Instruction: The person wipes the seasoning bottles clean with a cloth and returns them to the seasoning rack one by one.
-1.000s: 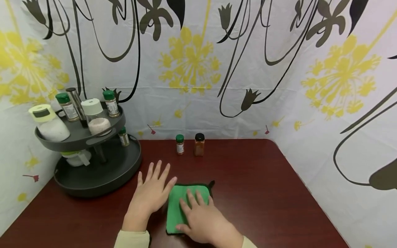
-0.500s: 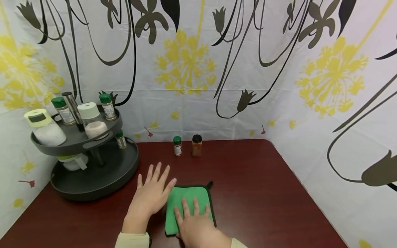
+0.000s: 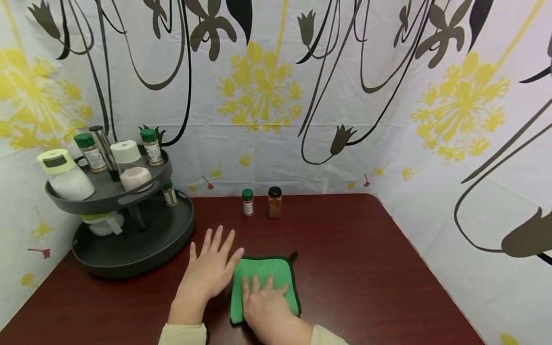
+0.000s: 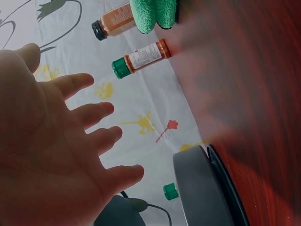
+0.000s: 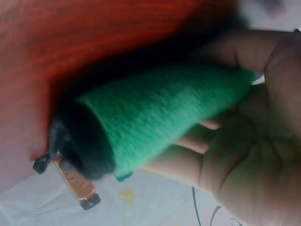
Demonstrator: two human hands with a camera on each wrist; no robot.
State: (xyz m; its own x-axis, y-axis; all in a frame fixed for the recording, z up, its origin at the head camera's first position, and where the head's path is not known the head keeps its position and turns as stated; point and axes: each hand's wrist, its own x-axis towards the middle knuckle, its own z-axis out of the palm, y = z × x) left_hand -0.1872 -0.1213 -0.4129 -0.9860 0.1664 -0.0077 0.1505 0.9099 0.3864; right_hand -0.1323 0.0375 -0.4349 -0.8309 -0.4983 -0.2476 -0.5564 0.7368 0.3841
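A person's right hand grips a black-edged green cloth, fingers laid over its top, to the right of a gray two-tier tray and nearer the person. The left hand, apart from the other, holds nothing, its fingers spread, just right of the tray. Seasoning containers stand on the tray, while a green-capped jar and a black-capped jar share the dark red table to its right
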